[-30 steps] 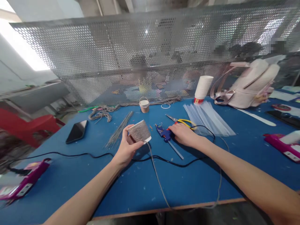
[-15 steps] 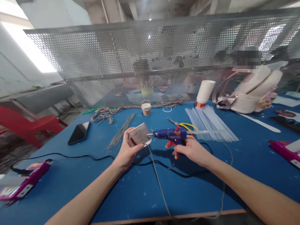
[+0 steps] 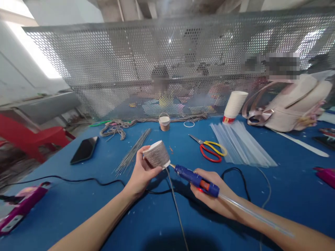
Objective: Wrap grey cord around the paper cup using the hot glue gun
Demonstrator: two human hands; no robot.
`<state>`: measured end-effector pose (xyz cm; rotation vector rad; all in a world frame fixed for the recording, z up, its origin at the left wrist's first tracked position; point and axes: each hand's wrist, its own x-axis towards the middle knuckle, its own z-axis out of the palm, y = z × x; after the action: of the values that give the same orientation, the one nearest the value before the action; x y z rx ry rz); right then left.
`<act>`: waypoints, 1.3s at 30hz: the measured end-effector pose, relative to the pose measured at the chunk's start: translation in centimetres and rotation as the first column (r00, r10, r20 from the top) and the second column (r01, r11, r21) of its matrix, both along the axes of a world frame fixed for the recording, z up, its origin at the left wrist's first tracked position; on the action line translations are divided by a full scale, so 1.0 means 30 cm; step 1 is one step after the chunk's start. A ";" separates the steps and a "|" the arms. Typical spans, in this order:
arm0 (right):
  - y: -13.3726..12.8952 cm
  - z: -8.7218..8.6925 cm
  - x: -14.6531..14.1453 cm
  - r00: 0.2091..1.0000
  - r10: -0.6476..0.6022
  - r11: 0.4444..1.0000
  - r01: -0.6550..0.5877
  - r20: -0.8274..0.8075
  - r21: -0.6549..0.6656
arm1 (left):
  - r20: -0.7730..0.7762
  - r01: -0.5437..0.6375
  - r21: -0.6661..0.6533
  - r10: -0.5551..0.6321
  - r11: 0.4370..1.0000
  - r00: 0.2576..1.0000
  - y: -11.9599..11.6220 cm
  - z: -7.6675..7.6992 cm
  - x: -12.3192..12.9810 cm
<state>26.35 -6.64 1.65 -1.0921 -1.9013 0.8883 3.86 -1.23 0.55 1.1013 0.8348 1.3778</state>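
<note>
My left hand (image 3: 142,174) is closed around a small white paper cup (image 3: 157,156) tipped on its side, its wall wrapped in grey cord. A loose length of that cord (image 3: 175,202) runs from the cup down toward me. In my right hand (image 3: 213,198) is a blue hot glue gun (image 3: 195,177), a clear glue stick (image 3: 251,211) jutting from its back and a red light glowing on it. The gun's nozzle is at the cup's lower right rim; whether it touches I cannot tell. Scissors (image 3: 208,147) with red and yellow handles lie beyond my right hand.
Clear glue sticks (image 3: 243,144) and stacked paper cups (image 3: 235,106) stand right, near a pale backpack (image 3: 285,101). Cut cord lengths (image 3: 133,151), a phone (image 3: 84,150) and a purple power strip (image 3: 23,207) lie left. Behind a small bucket (image 3: 164,123) rises a perforated metal screen (image 3: 110,69).
The glue gun has swung down and toward me, its nozzle going from the cord-wrapped side to the cup's lower rim. The cup has turned slightly in my left hand.
</note>
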 end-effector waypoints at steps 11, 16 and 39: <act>-0.016 0.002 -0.038 0.996 -0.068 0.995 0.072 0.061 -0.066 | -0.022 0.021 -0.006 -0.021 1.000 1.000 -0.015 -0.008 0.003; -0.018 -0.011 -0.048 0.995 -0.058 0.998 0.057 0.082 0.014 | -0.015 0.010 0.026 -0.009 1.000 1.000 -0.015 -0.010 0.005; -0.021 0.002 -0.033 0.992 -0.104 0.995 0.103 0.068 0.007 | 0.032 0.027 -0.006 -0.027 1.000 0.999 -0.009 0.008 0.003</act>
<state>25.34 -7.26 1.70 -1.2218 -1.8823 0.7989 3.95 -1.51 0.78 1.0794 0.7982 1.3656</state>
